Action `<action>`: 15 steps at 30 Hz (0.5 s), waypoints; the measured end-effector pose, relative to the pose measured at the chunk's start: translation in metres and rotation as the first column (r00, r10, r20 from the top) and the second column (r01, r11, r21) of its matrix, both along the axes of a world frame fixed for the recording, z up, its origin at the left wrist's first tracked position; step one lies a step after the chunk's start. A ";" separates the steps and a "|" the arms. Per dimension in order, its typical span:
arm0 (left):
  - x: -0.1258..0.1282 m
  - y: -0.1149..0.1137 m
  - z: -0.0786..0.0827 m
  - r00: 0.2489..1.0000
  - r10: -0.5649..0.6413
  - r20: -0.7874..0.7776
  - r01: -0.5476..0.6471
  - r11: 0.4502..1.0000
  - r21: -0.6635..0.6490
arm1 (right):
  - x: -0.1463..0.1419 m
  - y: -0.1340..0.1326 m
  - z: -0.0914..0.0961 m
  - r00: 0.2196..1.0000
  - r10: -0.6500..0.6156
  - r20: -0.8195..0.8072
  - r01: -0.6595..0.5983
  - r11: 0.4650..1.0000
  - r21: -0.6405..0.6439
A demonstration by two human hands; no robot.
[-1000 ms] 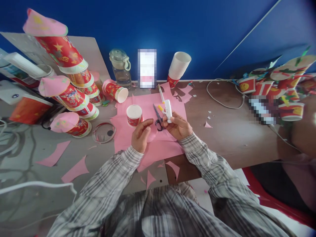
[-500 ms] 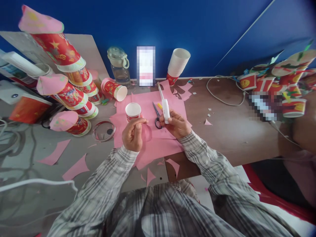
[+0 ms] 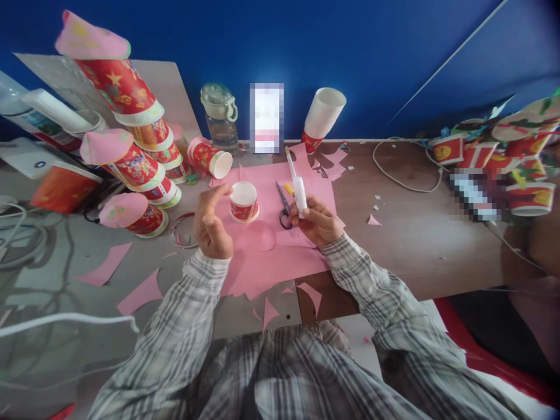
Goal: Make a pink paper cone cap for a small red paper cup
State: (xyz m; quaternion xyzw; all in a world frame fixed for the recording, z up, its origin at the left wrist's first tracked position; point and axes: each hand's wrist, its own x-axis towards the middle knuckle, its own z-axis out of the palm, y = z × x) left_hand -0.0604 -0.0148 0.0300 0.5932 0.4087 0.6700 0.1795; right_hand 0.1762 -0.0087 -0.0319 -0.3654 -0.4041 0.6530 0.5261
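Note:
In my right hand (image 3: pixel 319 220) is a slim white bottle with a long thin tip (image 3: pixel 300 197), held upright between thumb and fingers. My left hand (image 3: pixel 213 224) is raised, thumb apart from the fingers, with nothing visible in it. Its fingertips reach close to the rim of a red patterned paper cup (image 3: pixel 244 207), which stands upright on pink paper sheets (image 3: pixel 280 265); whether they touch, I cannot tell. Dark-handled scissors (image 3: pixel 283 204) lie just left of my right hand, beside a small yellow object (image 3: pixel 289 189). A faint round shape (image 3: pixel 262 236) shows on the paper before the cup.
Stacked red cups with pink cone tops (image 3: pixel 118 87) stand at the left. At the back are a clear bottle (image 3: pixel 220 125), a lit screen (image 3: pixel 266 119) and nested cups (image 3: pixel 324 114). Pink scraps (image 3: pixel 140 294) are scattered about. A cable (image 3: pixel 406 186) and cup crafts (image 3: pixel 525 146) sit right.
My left hand has moved left, away from the front of the cup, and its fingers have opened, so the cup shows more fully. My right hand keeps its hold on the white bottle.

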 end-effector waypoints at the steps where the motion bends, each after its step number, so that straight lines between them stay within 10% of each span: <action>1: -0.002 0.003 -0.001 1.000 0.010 0.000 -0.010 1.000 -0.024 | -0.001 0.000 0.000 1.000 -0.001 -0.006 0.001 1.000 0.002; 15: 0.001 0.020 -0.025 0.953 -0.120 -0.279 0.011 0.931 -0.364 | 0.000 -0.003 -0.003 0.995 -0.040 0.095 0.038 0.999 0.026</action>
